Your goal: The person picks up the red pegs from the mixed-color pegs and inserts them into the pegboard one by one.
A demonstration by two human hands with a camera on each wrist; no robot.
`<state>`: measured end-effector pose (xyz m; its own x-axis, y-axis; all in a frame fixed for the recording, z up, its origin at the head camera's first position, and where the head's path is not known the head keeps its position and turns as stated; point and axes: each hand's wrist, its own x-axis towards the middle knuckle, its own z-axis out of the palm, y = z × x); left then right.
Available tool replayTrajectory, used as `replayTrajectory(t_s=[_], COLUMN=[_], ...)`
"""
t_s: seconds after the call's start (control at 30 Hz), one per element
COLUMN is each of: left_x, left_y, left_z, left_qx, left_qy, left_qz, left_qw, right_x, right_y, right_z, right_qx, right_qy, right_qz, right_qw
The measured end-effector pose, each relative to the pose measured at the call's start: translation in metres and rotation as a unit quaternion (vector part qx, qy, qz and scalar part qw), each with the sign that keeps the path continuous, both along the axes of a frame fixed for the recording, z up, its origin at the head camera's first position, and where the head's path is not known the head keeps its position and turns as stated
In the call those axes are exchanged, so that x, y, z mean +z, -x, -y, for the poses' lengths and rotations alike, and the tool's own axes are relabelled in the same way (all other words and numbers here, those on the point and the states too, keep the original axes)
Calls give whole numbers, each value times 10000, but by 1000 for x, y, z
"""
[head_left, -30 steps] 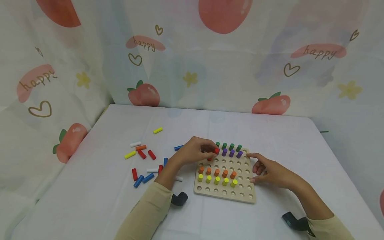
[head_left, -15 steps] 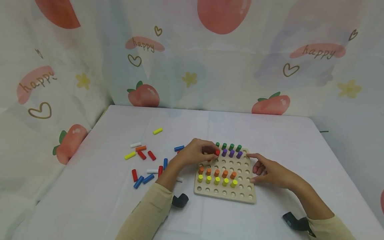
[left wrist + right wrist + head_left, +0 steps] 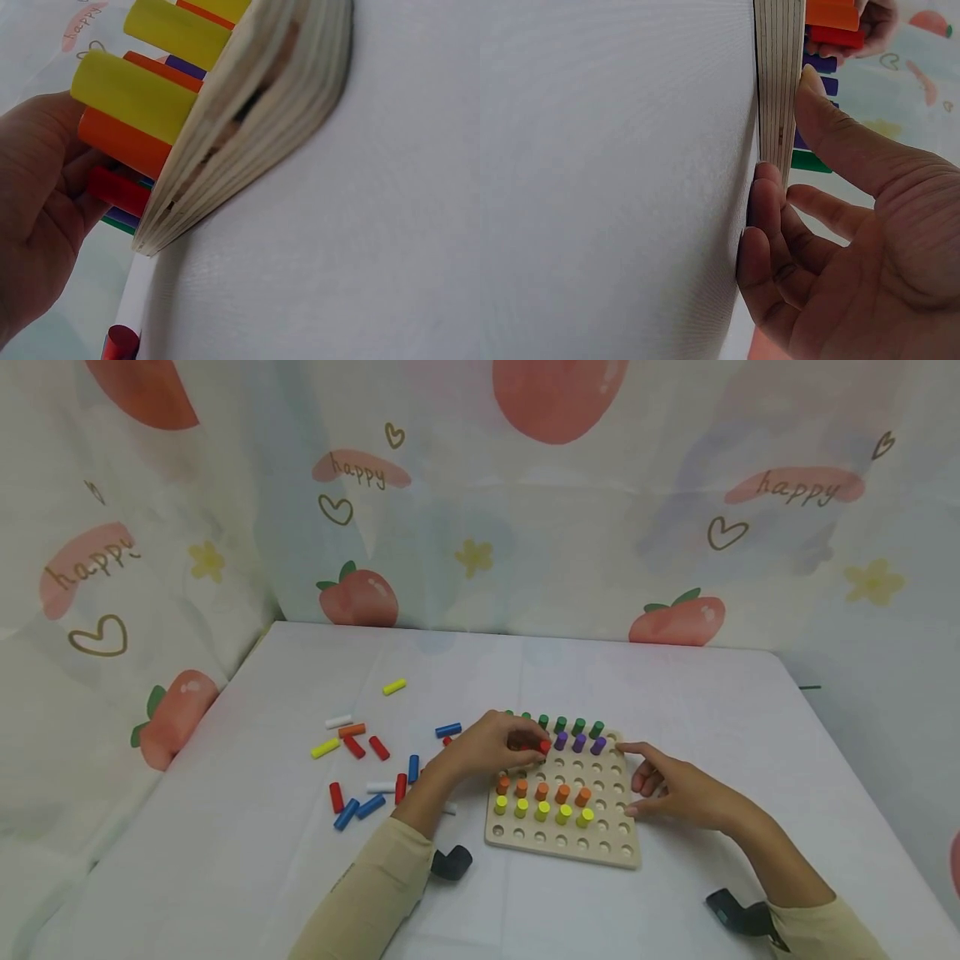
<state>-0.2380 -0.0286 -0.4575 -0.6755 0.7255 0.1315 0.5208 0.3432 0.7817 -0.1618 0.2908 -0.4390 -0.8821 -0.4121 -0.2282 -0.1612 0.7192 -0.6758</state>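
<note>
A square wooden pegboard [image 3: 540, 845] lies on the table, with upright rows of green, purple, orange and yellow pegs. My left hand [image 3: 491, 745] reaches over its left side and pinches a red peg [image 3: 544, 747] between thumb and fingers, at the row just in front of the purple pegs [image 3: 580, 743]. In the left wrist view a red peg [image 3: 120, 192] stands in the board beside my fingers. My right hand [image 3: 686, 789] rests against the board's right edge. Its thumb and index fingertips touch the edge, and the other fingers bend in beside it, as the right wrist view shows.
Loose red, blue, white, orange and yellow pegs lie scattered left of the board, among them a blue peg [image 3: 371, 807] and a far yellow peg [image 3: 394, 687]. A printed curtain [image 3: 480, 493] hangs behind the white table [image 3: 600, 910]. Black wrist camera mounts [image 3: 738, 913] sit below both hands.
My left hand has shifted slightly towards me and lowered the red peg to the board, so more green pegs show behind it. My right hand has stayed put.
</note>
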Motion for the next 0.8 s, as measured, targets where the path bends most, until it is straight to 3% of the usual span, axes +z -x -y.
replayTrajectory(t_s=[0.5, 0.8], left_x=[-5, -2], left_y=[-1, -2], left_z=[-3, -3], left_qx=[197, 299], left_qy=[294, 336], left_qz=[77, 155], left_qw=[9993, 9989], right_x=[1, 0], right_y=[0, 1], right_z=[1, 0], right_qx=[-17, 15], right_qy=[-43, -93], right_qz=[37, -60], right_qw=[10000, 9999])
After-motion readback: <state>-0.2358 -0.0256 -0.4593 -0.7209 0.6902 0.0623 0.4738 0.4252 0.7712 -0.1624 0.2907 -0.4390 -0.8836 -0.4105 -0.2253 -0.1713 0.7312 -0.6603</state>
